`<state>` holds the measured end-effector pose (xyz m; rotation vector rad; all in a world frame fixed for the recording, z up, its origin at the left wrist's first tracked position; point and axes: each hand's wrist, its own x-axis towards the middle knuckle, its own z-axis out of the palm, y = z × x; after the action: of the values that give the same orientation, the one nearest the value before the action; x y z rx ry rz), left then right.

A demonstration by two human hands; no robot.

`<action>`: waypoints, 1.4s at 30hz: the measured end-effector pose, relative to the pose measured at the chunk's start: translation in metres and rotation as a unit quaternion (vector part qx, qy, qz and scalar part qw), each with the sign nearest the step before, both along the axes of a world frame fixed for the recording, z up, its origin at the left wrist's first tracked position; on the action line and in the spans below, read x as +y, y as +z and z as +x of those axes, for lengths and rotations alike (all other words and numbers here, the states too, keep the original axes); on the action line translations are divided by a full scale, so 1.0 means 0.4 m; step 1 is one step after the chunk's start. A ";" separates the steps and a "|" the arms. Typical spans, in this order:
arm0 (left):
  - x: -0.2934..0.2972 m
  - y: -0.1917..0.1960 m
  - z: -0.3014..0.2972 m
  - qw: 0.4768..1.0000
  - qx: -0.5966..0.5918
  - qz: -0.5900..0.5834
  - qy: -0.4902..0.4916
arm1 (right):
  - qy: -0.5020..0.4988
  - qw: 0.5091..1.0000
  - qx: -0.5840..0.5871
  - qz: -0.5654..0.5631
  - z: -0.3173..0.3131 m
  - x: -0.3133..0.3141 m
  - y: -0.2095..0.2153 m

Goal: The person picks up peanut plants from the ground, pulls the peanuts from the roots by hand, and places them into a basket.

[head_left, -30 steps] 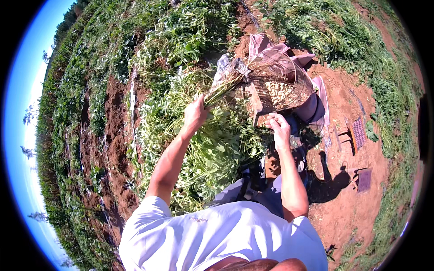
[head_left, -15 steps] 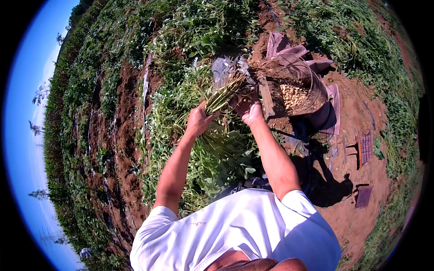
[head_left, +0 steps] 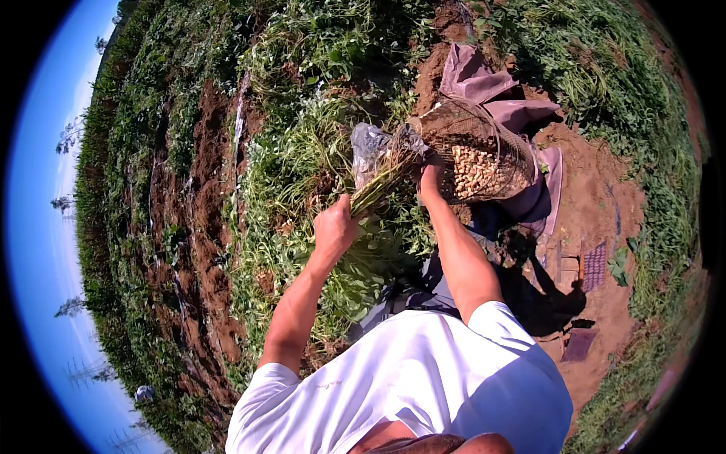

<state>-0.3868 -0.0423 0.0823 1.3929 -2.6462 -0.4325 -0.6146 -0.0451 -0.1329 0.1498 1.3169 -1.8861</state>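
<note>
A bunch of peanut plants lies slantwise between my hands, its leafy tops hanging down toward me. My left hand is closed round the stems. At the root end, my right hand is turned edge-on and closed on the plants; its fingers are in shadow and partly hidden. A crumpled sheet of clear plastic film clings to the bunch between the hands. Just right of my right hand stands a wire-mesh basket with many loose peanuts in it.
Purple-brown cloth lies round and under the basket. Pulled green plants heap up left of my hands. Bare reddish soil stretches to the right, with a purple crate and a flat purple piece on it.
My right hand has turned from palm-up under the roots to edge-on, and has moved slightly up and right. The left hand has dropped a little, still round the stems.
</note>
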 end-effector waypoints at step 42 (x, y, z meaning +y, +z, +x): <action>0.107 0.086 0.039 0.949 -0.114 -0.262 -0.131 | 0.702 0.531 0.474 0.015 -0.183 0.148 0.515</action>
<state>-0.3710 0.0007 0.1166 0.9775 -2.8310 0.4177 -0.6877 0.0142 0.0732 -1.6573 1.2681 -0.3209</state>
